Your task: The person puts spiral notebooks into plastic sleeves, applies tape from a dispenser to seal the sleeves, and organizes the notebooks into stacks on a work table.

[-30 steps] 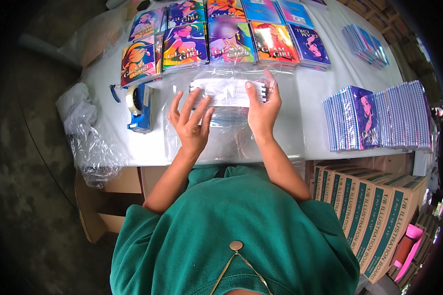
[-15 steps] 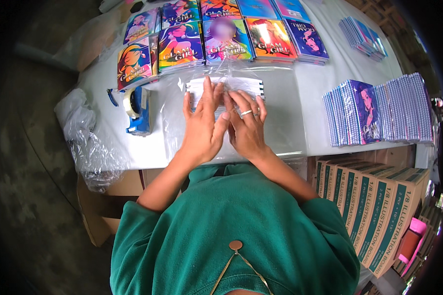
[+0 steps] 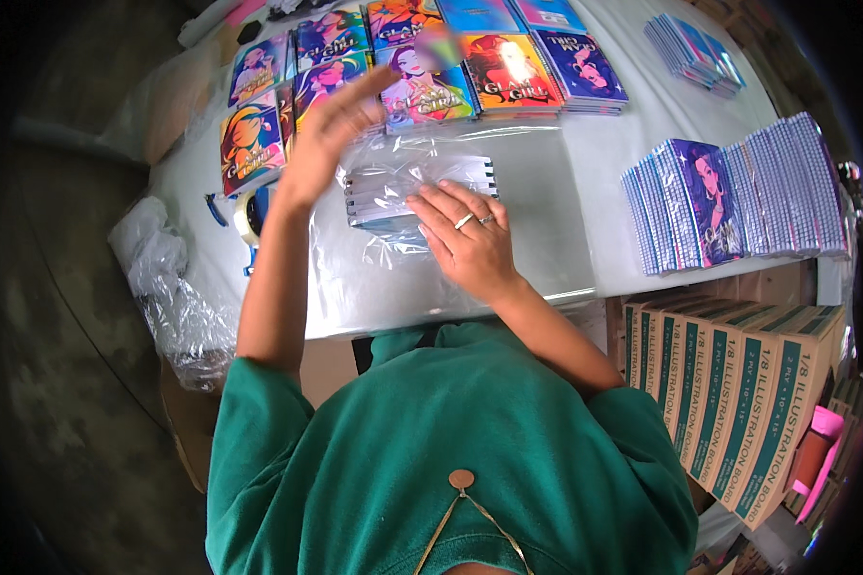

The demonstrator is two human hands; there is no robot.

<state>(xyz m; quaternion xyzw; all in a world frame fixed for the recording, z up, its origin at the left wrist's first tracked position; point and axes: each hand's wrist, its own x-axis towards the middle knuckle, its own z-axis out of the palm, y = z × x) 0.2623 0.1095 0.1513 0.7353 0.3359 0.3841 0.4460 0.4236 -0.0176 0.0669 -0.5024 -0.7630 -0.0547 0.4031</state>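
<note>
A stack of notebooks [image 3: 369, 196], white page edges upward, sits on the table inside clear plastic film [image 3: 393, 144]. My right hand [image 3: 465, 235] lies on the film over the stack's right part, fingers stretched out flat. My left hand [image 3: 331, 144] is raised off the stack, up and to the left, in front of the laid-out notebooks. Its fingers are stretched and somewhat blurred, with nothing seen in them. Below it, my left forearm partly hides a blue tape dispenser with a roll of clear tape [image 3: 248, 218].
Rows of colourful spiral notebooks [image 3: 513, 72] cover the far side. More notebooks stand in a row [image 3: 777, 192] at the right, with a small pile [image 3: 695, 57] behind. Crumpled plastic [image 3: 177, 297] hangs off the left edge. Cardboard boxes [image 3: 729, 402] stand below right.
My left hand has left the wrapped stack and swung up and left. My right hand stays on the film. The film now covers more of the stack's top.
</note>
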